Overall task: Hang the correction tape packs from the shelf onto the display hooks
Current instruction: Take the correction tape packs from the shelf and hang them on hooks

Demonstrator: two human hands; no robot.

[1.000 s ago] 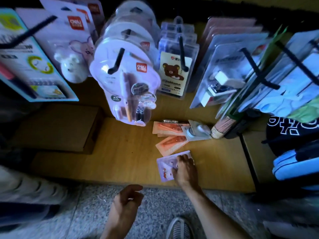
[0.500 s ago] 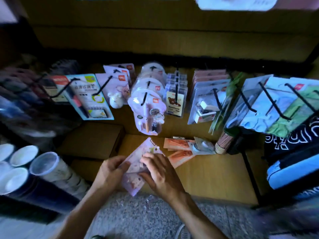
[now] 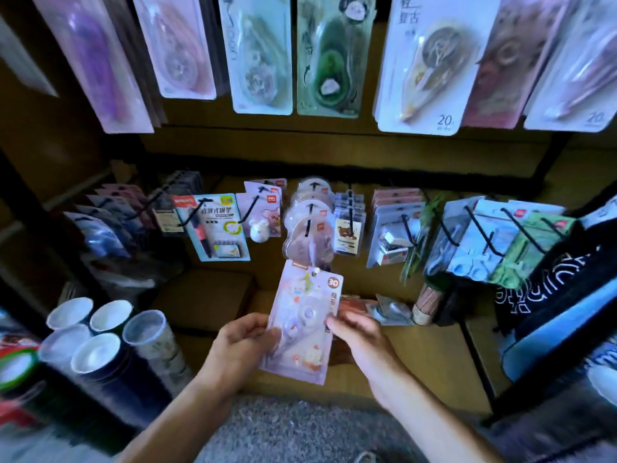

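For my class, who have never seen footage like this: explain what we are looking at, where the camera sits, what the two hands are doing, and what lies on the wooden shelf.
There is no machine here, only a person's two bare hands. The single picture comes from a wide-angle camera worn on the head, looking forward and down, so the arms enter from the bottom edge.

The left hand and the right hand each have a grip on one side edge of a lilac correction tape pack, held upright with its hang hole at the top.

Behind it, more orange packs and a clear blister pack lie on the wooden shelf. Above the shelf, black display hooks carry stationery cards, and a higher row of hanging correction tapes fills the top of the picture. Lidded cups stand at the left.
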